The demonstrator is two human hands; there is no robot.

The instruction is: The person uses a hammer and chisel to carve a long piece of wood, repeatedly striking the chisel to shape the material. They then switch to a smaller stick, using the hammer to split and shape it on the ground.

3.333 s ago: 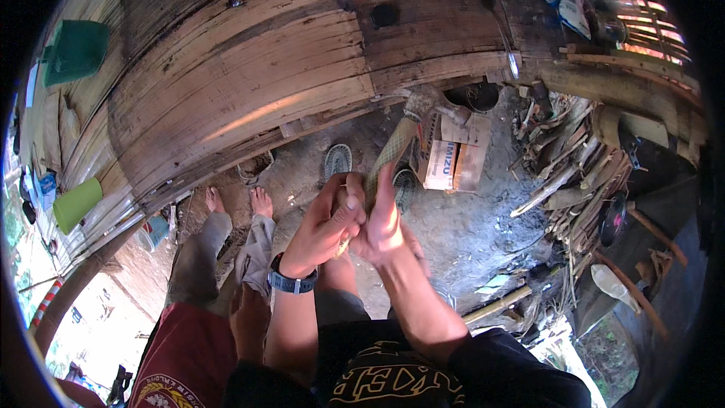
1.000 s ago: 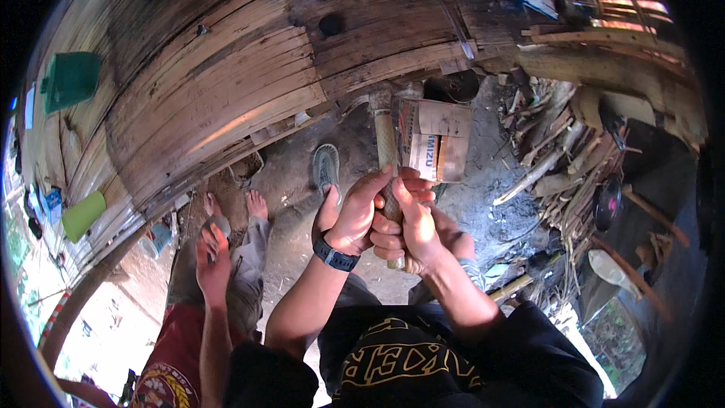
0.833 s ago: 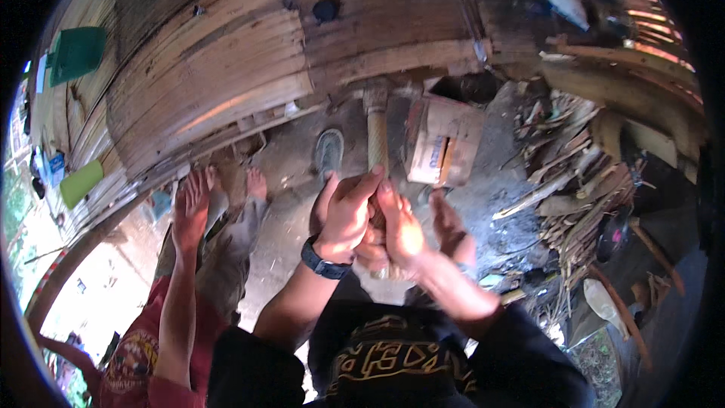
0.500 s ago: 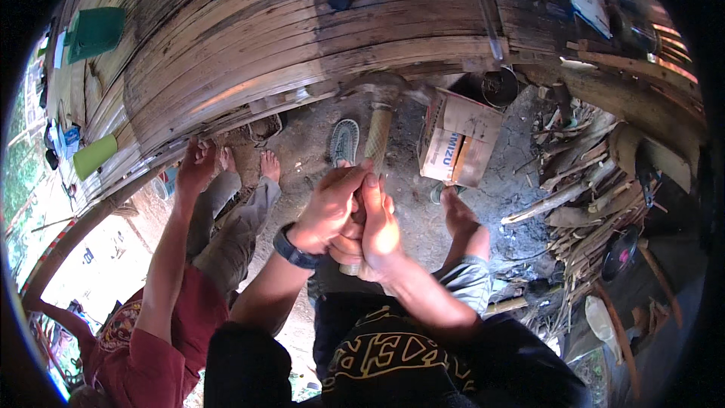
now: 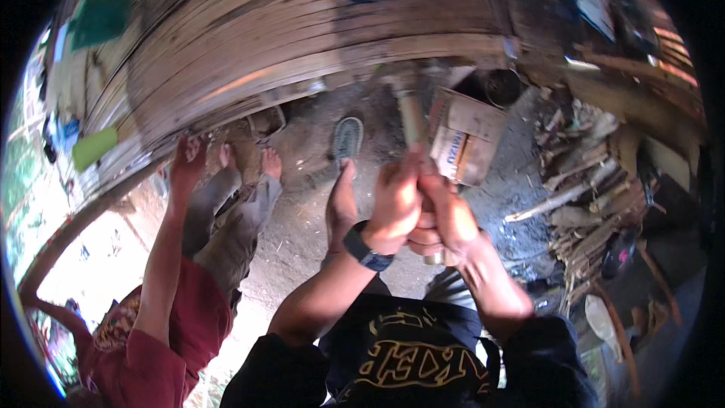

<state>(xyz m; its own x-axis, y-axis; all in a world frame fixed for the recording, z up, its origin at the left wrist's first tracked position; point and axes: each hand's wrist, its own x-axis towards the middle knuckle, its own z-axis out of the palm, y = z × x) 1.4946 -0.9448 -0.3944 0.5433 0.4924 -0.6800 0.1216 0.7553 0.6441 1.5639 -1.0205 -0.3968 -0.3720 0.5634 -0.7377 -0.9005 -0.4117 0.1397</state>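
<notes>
Both my hands are closed around the pale handle of a hammer [image 5: 410,117], held out in front of my body. My left hand [image 5: 394,204], with a dark watch on its wrist, presses against my right hand [image 5: 451,215] on the grip. The handle's butt end shows just below the fingers. The hammer's head points away from me, near the edge of the slatted wooden platform [image 5: 279,38], and is smeared by motion. Beyond my right hand sits a worn cardboard box [image 5: 472,136] on the ground.
At left, a person in a dark red shirt [image 5: 162,325] reaches an arm toward the platform's edge. A pile of split firewood [image 5: 589,204] lies at right. A dark pot [image 5: 502,87] stands behind the box. A green cup [image 5: 96,149] rests at the platform's left end.
My hands and the hammer have shifted to the right, and the hammer's head has become blurred. The other person's hand has stayed near the platform's edge.
</notes>
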